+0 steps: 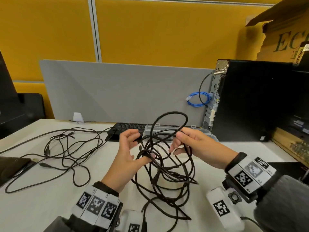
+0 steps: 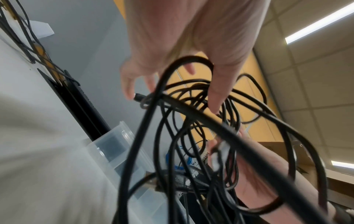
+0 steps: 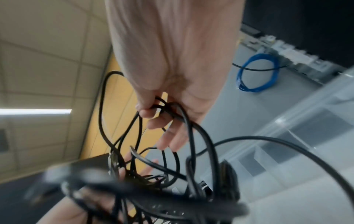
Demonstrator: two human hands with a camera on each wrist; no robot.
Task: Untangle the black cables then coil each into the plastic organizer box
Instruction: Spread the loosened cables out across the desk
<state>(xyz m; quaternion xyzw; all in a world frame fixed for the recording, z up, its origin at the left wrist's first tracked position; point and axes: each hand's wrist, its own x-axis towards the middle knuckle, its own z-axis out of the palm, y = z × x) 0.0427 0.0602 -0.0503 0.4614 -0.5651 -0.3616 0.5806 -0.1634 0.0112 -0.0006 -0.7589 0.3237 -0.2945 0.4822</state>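
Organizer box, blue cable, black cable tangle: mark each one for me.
organizer box (image 1: 168, 127), head view, its back rim.
blue cable (image 1: 199, 93), head view, top of its loop.
black cable tangle (image 1: 173, 112), head view, top of the raised loop.

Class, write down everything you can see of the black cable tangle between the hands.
The cable tangle is a loose knot of thin matte black cables. The right hand pinches several strands near its top; the left hand props strands on its thumb. One loop arches above the hands; lower loops rest on the white table.
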